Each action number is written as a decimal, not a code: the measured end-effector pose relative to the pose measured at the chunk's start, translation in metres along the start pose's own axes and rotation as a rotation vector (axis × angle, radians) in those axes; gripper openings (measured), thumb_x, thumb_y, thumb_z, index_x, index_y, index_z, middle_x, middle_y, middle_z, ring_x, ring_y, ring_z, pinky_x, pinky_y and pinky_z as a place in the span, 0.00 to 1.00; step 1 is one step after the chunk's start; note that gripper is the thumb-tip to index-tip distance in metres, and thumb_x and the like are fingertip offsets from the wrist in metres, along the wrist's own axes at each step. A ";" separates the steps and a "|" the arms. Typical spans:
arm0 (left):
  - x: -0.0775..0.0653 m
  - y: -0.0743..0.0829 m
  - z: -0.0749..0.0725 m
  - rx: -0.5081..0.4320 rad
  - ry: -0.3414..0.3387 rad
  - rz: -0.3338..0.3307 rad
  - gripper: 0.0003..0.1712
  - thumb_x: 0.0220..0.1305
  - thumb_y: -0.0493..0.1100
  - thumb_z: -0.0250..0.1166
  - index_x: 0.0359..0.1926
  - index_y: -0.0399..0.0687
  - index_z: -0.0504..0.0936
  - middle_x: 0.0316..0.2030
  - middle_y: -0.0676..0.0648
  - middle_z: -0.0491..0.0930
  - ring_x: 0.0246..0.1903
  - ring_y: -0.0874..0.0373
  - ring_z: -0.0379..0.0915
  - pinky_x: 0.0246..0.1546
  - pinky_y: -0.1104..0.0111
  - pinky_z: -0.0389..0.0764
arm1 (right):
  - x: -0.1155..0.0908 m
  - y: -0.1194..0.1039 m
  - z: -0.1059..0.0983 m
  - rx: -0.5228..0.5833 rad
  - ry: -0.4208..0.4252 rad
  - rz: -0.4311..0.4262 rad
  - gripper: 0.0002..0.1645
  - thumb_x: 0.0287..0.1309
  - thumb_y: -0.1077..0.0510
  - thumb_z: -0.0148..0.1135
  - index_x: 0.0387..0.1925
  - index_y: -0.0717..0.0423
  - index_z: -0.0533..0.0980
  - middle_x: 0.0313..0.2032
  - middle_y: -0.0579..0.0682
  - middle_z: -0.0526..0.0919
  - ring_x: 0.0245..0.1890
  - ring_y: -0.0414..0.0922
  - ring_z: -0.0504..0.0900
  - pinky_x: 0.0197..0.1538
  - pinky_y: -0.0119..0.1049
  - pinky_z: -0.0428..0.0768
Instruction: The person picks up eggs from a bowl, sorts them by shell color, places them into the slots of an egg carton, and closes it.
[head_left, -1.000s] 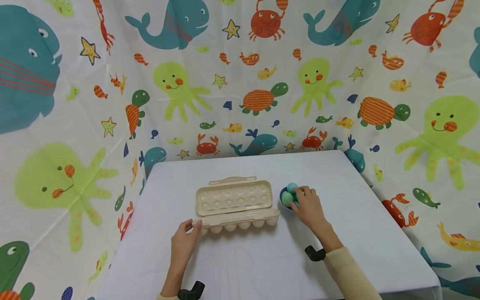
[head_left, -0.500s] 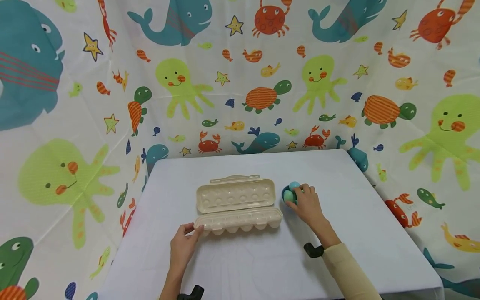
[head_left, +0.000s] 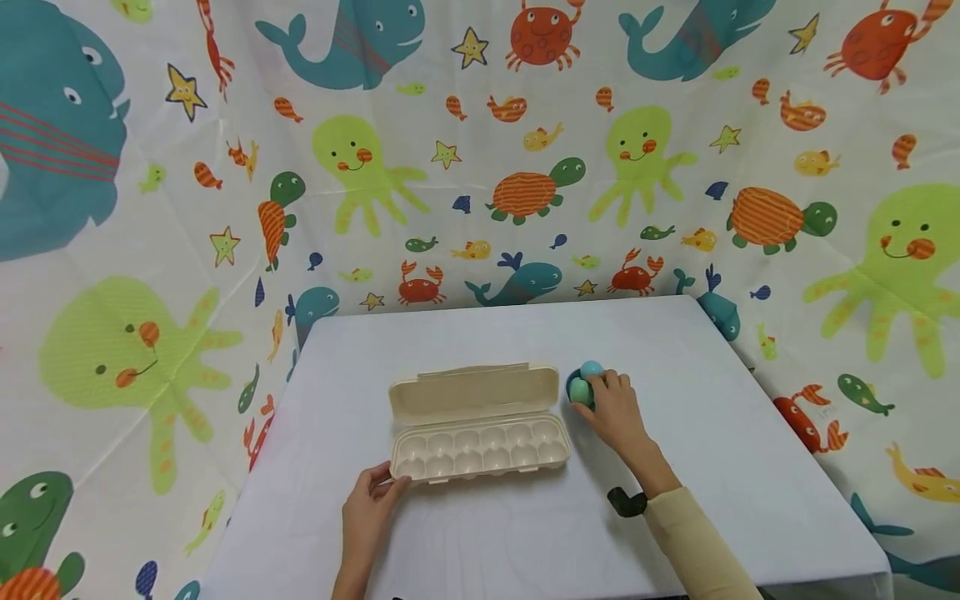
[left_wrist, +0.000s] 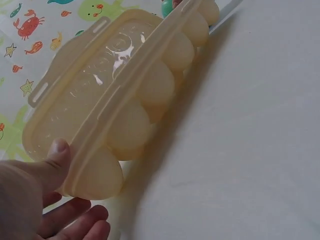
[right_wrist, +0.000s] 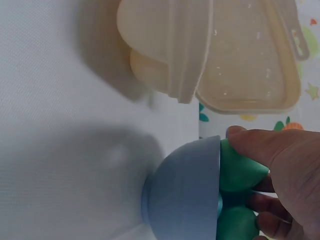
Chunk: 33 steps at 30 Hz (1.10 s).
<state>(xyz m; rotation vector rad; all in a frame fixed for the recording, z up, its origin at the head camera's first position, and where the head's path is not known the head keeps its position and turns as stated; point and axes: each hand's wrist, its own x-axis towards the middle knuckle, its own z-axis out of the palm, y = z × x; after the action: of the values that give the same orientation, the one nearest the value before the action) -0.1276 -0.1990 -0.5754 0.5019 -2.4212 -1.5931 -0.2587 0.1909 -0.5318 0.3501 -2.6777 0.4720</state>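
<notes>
1. A white fabric backdrop (head_left: 450, 150) printed with sea animals filled the upper frame and both sides, and a white-covered counter (head_left: 487, 542) took up the lower middle.
2. The left forearm rose from the bottom edge, left of centre, and the left hand (head_left: 366, 507) was at the front left corner of the egg carton (head_left: 480, 448).
3. The left hand held that corner narrowly: in its wrist view the thumb lay against the rim, with the other fingers below, slightly apart.
4. The right forearm, in a beige sleeve (head_left: 693, 542) with a black wrist mount (head_left: 627, 502) near the cuff, slanted up and leftward from the lower right, the back of the hand uppermost.
5. The right hand (head_left: 617, 408) was over the blue bowl (right_wrist: 182, 187), right of centre, its thumb and fingers bent around a green egg (right_wrist: 241, 167) at the rim; a second green egg (right_wrist: 236, 224) sat beside it.
6. The carton lay open at the centre, lid raised behind two rows of rounded cells.
7. A light blue egg (head_left: 592, 367) showed at the bowl's far side.
</notes>
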 end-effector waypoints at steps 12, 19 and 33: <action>-0.010 -0.018 0.008 -0.157 0.059 0.032 0.29 0.55 0.39 0.76 0.56 0.37 0.78 0.50 0.35 0.85 0.42 0.71 0.81 0.42 0.86 0.80 | 0.001 0.001 0.003 0.013 0.005 0.011 0.32 0.51 0.50 0.77 0.50 0.67 0.77 0.46 0.67 0.77 0.43 0.62 0.72 0.43 0.56 0.77; -0.011 -0.023 0.009 -0.197 0.075 0.070 0.27 0.53 0.36 0.77 0.55 0.35 0.80 0.49 0.34 0.85 0.42 0.71 0.82 0.41 0.85 0.80 | 0.003 -0.001 0.003 0.007 -0.005 0.017 0.31 0.53 0.50 0.76 0.50 0.68 0.77 0.48 0.68 0.80 0.44 0.63 0.73 0.44 0.57 0.77; -0.013 -0.029 0.011 -0.183 0.102 0.072 0.27 0.52 0.36 0.77 0.55 0.37 0.81 0.47 0.35 0.86 0.38 0.72 0.82 0.40 0.86 0.80 | 0.003 -0.003 0.006 -0.004 -0.027 0.010 0.32 0.54 0.50 0.75 0.53 0.69 0.77 0.48 0.66 0.85 0.42 0.61 0.75 0.44 0.55 0.78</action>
<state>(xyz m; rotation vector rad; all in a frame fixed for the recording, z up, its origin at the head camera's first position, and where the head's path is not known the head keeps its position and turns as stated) -0.1139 -0.1954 -0.6063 0.4468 -2.1694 -1.6941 -0.2622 0.1857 -0.5347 0.3452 -2.7073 0.4685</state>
